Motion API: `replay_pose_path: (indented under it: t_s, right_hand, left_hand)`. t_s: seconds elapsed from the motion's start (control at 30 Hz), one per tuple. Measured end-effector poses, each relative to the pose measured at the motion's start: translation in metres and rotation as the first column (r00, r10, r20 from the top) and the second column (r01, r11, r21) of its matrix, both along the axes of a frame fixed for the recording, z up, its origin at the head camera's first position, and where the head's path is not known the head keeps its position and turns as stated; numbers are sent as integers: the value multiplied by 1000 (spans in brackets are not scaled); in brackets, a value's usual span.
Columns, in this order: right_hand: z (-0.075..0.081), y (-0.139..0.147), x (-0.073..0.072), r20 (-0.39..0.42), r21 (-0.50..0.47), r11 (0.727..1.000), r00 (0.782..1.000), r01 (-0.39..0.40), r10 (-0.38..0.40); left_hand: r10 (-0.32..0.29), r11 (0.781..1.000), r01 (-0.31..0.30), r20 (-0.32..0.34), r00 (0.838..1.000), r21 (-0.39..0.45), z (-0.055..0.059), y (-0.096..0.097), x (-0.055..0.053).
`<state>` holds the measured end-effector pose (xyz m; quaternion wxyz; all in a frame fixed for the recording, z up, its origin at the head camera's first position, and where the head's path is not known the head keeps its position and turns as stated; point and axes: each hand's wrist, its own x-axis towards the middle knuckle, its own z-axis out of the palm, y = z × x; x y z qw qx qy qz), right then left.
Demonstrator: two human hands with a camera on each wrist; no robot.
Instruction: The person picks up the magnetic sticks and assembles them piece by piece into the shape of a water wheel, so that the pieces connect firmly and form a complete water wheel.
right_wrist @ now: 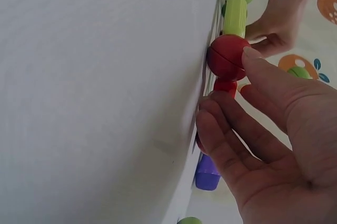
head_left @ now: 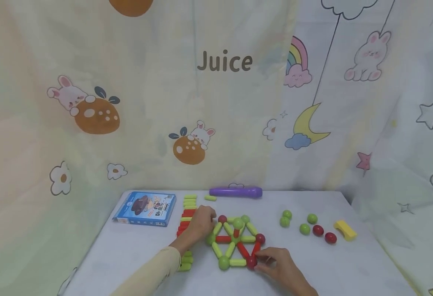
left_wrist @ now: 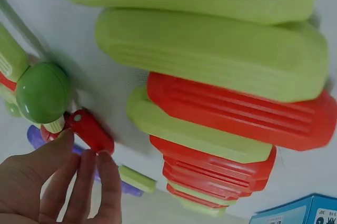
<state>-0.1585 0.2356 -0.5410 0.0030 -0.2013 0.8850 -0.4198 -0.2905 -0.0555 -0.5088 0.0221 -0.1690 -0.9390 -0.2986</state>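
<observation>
A flat wheel of magnetic rods and balls (head_left: 241, 239) lies on the table, a short red rod standing at its centre under a green ball (head_left: 238, 223). At the wheel's left side, my left hand (head_left: 201, 224) pinches a red magnetic rod (left_wrist: 92, 132) between thumb and fingers, close to a green ball (left_wrist: 43, 92) of the wheel. My right hand (head_left: 281, 265) grips the red ball (right_wrist: 228, 57) at the front right corner, thumb on the ball and fingers curled by the red rod joined to it.
A column of green and red rods (left_wrist: 210, 50) runs left of the wheel, partly behind my left arm. Beyond it is a blue box (head_left: 144, 209). At the back lie a purple stick (head_left: 236, 192) and a single green rod (head_left: 210, 198). Loose balls (head_left: 305, 229) and a yellow block (head_left: 345, 230) sit right.
</observation>
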Motion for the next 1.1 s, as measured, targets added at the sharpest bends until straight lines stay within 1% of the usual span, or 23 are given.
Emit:
replay_pose_path:
  t_s: [0.13,0.23,0.37,0.4,0.5,0.57,0.6,0.63,0.67,0.7,0.77,0.8,0.83,0.9,0.97,1.03,1.1]
  right_hand:
    - [-2,-1,1,9,-1,1000,1000,4,-4]
    - [-1,-3,2,29,17,1000,999,20,-20]
    - [0,-6,2,16,35,999,1000,26,-27]
    - [1,-6,2,11,39,999,1000,26,-27]
    - [1,-8,1,-7,49,998,999,33,-32]
    - [2,-9,0,-8,70,996,998,60,-60]
    - [2,-10,0,-6,84,993,996,84,-84]
    - [1,-11,-1,-8,112,987,994,114,-113]
    - [1,-13,-2,-15,150,977,989,150,-150]
    - [0,-15,-3,-19,185,965,982,186,-186]
    - [-1,-17,-4,-41,238,940,970,244,-241]
    - [-2,-18,-5,-51,258,930,965,260,-256]
    - [-2,-18,-6,-65,269,925,963,270,-262]
    - [-3,-18,-7,-77,255,933,967,254,-243]
    - [-3,-18,-9,-85,236,944,973,229,-215]
    - [-3,-18,-10,-87,227,951,977,211,-196]
    - [-3,-19,-11,-87,227,953,978,202,-187]
  left_hand:
    - [61,998,-62,23,998,22,-3,3,-5]
    - [118,991,-121,69,991,48,-5,5,-7]
    - [178,980,-185,92,980,73,-7,9,-7]
    - [170,979,-175,51,984,103,-17,6,-11]
    - [195,965,-204,65,979,167,-17,5,-8]
    - [199,951,-212,78,977,224,-13,3,-4]
    - [196,944,-210,80,977,253,-9,2,-1]
    - [208,937,-234,122,970,259,5,2,9]
    - [195,931,-226,133,972,286,11,0,14]
    - [178,925,-214,141,974,313,16,-2,20]
    - [138,915,-194,177,975,354,25,-3,34]
    - [116,910,-184,198,973,373,29,-3,41]
    - [94,903,-181,231,968,389,33,-2,48]
    - [51,891,-173,287,957,420,37,0,62]
    - [18,879,-169,323,946,446,40,4,72]
    - [-2,866,-176,355,935,468,41,7,78]
    - [-10,855,-184,370,929,485,41,10,82]
